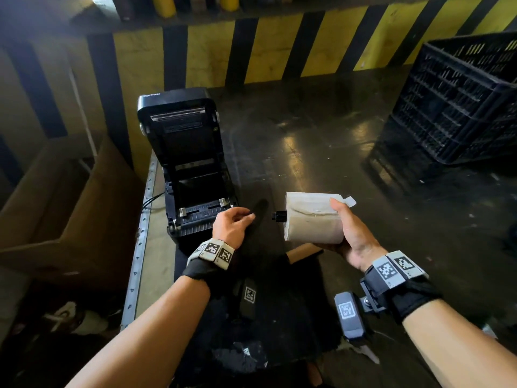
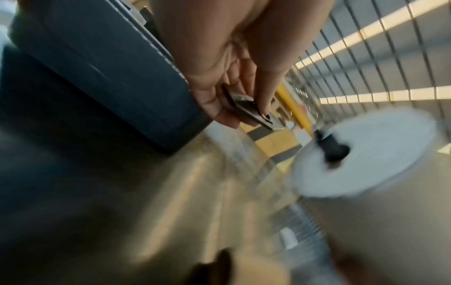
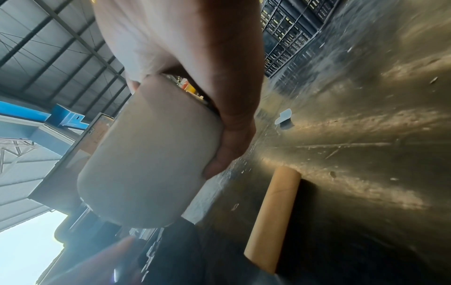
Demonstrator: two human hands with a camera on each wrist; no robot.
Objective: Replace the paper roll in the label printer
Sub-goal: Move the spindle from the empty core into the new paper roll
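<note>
The black label printer [image 1: 193,166] stands on the table with its lid up and its paper bay empty. My right hand [image 1: 340,228] grips a white paper roll [image 1: 313,219] a little above the table, to the right of the printer. A black spindle [image 1: 279,216] pokes out of the roll's left end. In the right wrist view the right hand [image 3: 227,135] wraps round the paper roll [image 3: 151,154]. My left hand [image 1: 246,217] pinches a flat black plate [image 1: 260,210] by the printer's front right corner. The left wrist view shows the left hand [image 2: 244,115], the flat black plate [image 2: 253,111] and the roll's end [image 2: 366,152].
An empty brown cardboard core [image 1: 305,251] lies on the dark table [image 1: 321,141] under the roll. A black plastic crate [image 1: 458,99] stands at the back right. An open cardboard box [image 1: 70,208] sits left of the table edge. A yellow-and-black striped wall [image 1: 279,49] runs behind.
</note>
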